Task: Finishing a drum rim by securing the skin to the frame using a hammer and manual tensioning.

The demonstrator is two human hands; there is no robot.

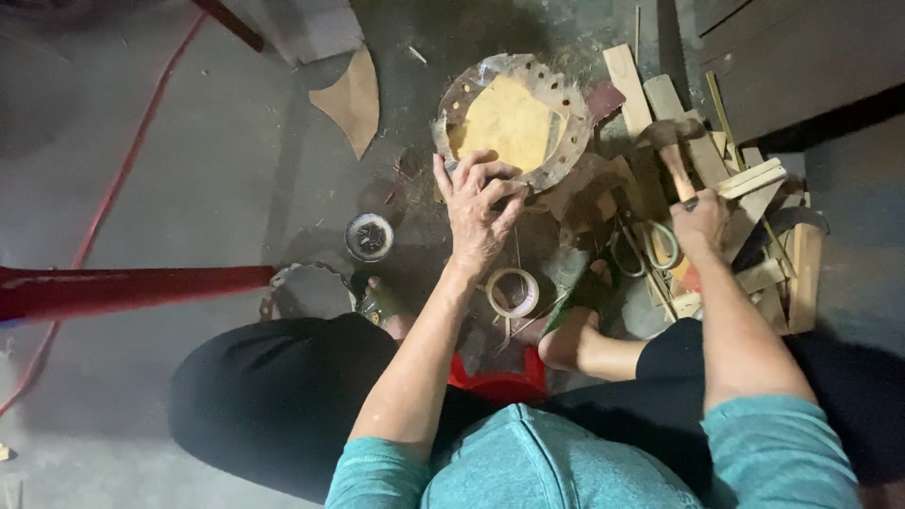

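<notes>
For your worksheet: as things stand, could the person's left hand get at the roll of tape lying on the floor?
Probably yes: the roll of tape lies uncovered just below the left hand, which rests on the round perforated disc.

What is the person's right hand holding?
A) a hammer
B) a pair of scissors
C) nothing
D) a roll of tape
A: the right hand grips the wooden handle of a hammer, raised over the wood scraps, while the left hand rests on the round perforated disc.
</notes>
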